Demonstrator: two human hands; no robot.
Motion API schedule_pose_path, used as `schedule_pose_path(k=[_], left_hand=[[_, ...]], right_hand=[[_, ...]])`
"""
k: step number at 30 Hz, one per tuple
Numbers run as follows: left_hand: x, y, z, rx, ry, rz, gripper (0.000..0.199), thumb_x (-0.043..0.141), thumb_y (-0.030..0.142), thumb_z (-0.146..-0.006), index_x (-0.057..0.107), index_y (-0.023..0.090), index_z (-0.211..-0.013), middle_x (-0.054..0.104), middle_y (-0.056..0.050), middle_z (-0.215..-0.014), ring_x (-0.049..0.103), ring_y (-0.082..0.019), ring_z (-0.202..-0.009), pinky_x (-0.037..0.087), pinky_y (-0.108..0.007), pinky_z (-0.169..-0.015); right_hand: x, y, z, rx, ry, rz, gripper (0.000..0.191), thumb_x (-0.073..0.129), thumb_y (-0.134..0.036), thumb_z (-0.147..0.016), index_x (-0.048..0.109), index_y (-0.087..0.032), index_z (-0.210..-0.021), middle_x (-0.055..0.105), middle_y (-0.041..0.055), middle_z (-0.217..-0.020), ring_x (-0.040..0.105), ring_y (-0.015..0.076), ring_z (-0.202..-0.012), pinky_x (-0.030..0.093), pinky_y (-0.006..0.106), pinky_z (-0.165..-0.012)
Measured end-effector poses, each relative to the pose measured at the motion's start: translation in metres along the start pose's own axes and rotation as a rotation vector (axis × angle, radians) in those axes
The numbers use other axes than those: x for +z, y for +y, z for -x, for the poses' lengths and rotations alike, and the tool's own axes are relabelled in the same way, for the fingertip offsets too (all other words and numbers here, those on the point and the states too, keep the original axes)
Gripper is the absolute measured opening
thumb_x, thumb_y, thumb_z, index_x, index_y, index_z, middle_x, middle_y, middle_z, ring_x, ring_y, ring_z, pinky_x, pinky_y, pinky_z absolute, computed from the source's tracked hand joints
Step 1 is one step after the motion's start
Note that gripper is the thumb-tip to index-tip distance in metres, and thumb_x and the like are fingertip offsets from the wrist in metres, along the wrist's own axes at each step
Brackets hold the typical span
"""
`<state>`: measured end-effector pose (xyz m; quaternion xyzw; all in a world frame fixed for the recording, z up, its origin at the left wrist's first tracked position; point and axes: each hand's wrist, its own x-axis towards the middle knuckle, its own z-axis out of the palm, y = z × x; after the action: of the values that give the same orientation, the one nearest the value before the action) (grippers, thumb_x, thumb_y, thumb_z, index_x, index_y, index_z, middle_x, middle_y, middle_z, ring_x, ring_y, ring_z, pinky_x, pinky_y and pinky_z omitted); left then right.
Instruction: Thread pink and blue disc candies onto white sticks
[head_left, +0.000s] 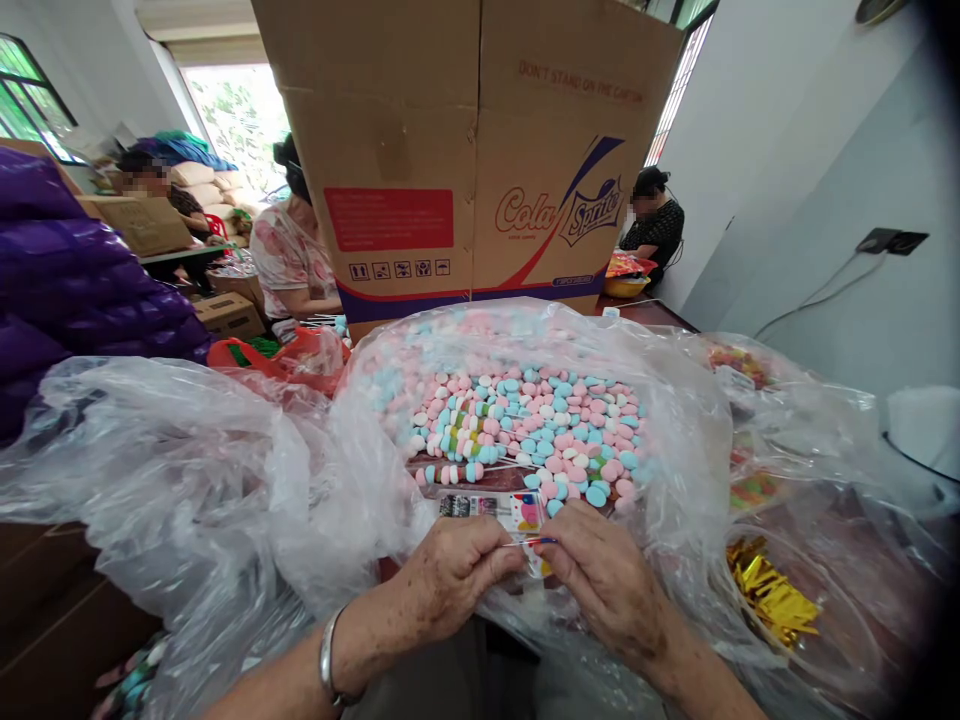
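Both hands meet near the table's front edge, thumbs and fingers pinched on a small printed packet (541, 541), seen nearly edge-on. My left hand (450, 570), with a silver bracelet at the wrist, holds its left end; my right hand (609, 580) holds the right end. Just beyond my fingers lie printed wrappers (525, 510). Behind them, a large clear plastic bag (675, 400) lies open around many pink, blue and white candies (559, 420). Skewered candies (450, 473) lie at the near left of the pile, with several more skewers stacked behind.
A tall cardboard carton (405, 130) stands behind the candies. Gold twist ties (772, 590) sit in a clear container at right. A red bag (300, 360) and purple packages (75, 270) are at left. Other people sit beyond the table.
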<state>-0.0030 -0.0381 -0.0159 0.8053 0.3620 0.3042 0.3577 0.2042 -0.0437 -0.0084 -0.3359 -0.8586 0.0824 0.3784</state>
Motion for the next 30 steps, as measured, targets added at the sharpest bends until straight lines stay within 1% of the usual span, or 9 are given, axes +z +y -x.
schedule_pose_path(k=[4,7,11,14,17,19,23,26,30], left_hand=[[-0.006,0.002,0.009,-0.137,0.017,0.184,0.016,0.055,0.031,-0.091,0.063,0.019,-0.085,0.063,0.001,-0.074,0.053,-0.013,-0.067,0.039,-0.023,-0.062],[-0.011,-0.002,0.017,-0.189,0.009,0.234,0.022,0.052,0.032,-0.093,0.062,0.018,-0.079,0.058,0.002,-0.069,0.048,-0.012,-0.063,0.037,-0.022,-0.059],[-0.01,-0.014,0.028,-0.214,0.11,0.289,0.029,0.049,0.038,-0.094,0.059,0.018,-0.076,0.056,0.002,-0.066,0.046,-0.011,-0.059,0.035,-0.022,-0.055],[-0.006,-0.022,0.036,-0.237,0.181,0.358,0.03,0.052,0.042,-0.093,0.06,0.018,-0.078,0.053,0.002,-0.064,0.044,-0.01,-0.056,0.033,-0.021,-0.051],[-0.005,-0.023,0.044,-0.256,0.211,0.538,0.034,0.059,0.049,-0.088,0.061,0.018,-0.076,0.056,0.001,-0.063,0.044,-0.01,-0.053,0.033,-0.021,-0.049],[-0.01,-0.018,0.05,-0.296,0.228,0.767,0.037,0.066,0.054,-0.082,0.062,0.018,-0.074,0.062,-0.001,-0.063,0.048,-0.01,-0.052,0.036,-0.021,-0.05],[-0.026,0.0,0.062,-0.284,0.365,1.106,0.034,0.079,0.052,-0.07,0.067,0.02,-0.07,0.063,0.0,-0.059,0.055,-0.012,-0.051,0.041,-0.022,-0.051],[-0.033,0.007,0.065,-0.274,0.43,1.133,0.032,0.082,0.049,-0.068,0.069,0.02,-0.068,0.064,0.0,-0.057,0.057,-0.011,-0.05,0.041,-0.021,-0.051],[-0.03,-0.001,0.058,-0.37,0.411,1.077,0.035,0.08,0.05,-0.071,0.066,0.018,-0.072,0.069,-0.002,-0.059,0.056,-0.01,-0.046,0.037,-0.019,-0.048]], right_hand=[[0.001,-0.001,-0.005,-0.016,-0.05,0.044,0.033,0.037,-0.026,-0.1,0.056,-0.019,-0.075,0.056,0.0033,-0.066,0.048,0.0168,-0.066,0.035,0.029,-0.059],[-0.002,0.002,-0.014,0.01,-0.152,-0.015,0.044,0.034,-0.035,-0.102,0.053,-0.02,-0.065,0.054,0.0017,-0.062,0.048,0.015,-0.062,0.035,0.028,-0.058],[-0.002,0.017,-0.037,0.209,-0.236,-0.113,0.039,0.031,-0.035,-0.102,0.061,-0.02,-0.083,0.063,0.0022,-0.077,0.057,0.0147,-0.072,0.043,0.026,-0.066],[0.008,0.034,-0.06,0.315,-0.329,0.155,0.026,0.038,-0.022,-0.098,0.064,-0.019,-0.098,0.068,0.0062,-0.097,0.06,0.0197,-0.093,0.046,0.03,-0.08],[0.027,0.048,-0.076,0.246,-0.57,0.463,0.023,0.045,-0.009,-0.092,0.066,-0.016,-0.1,0.068,0.0093,-0.104,0.058,0.023,-0.103,0.046,0.031,-0.085],[0.04,0.055,-0.08,0.202,-0.65,0.552,0.022,0.05,-0.003,-0.086,0.066,-0.015,-0.097,0.068,0.0101,-0.101,0.059,0.0237,-0.101,0.047,0.031,-0.083],[0.057,0.064,-0.078,0.159,-0.655,0.619,0.024,0.06,-0.001,-0.075,0.066,-0.015,-0.094,0.066,0.0119,-0.102,0.057,0.0273,-0.101,0.047,0.033,-0.084],[0.063,0.07,-0.074,0.148,-0.637,0.652,0.022,0.058,-0.002,-0.077,0.067,-0.015,-0.093,0.064,0.0143,-0.106,0.056,0.0297,-0.104,0.047,0.036,-0.084],[0.064,0.071,-0.074,0.136,-0.632,0.638,0.019,0.055,-0.003,-0.081,0.068,-0.015,-0.088,0.066,0.0135,-0.101,0.057,0.0296,-0.103,0.046,0.037,-0.084]])
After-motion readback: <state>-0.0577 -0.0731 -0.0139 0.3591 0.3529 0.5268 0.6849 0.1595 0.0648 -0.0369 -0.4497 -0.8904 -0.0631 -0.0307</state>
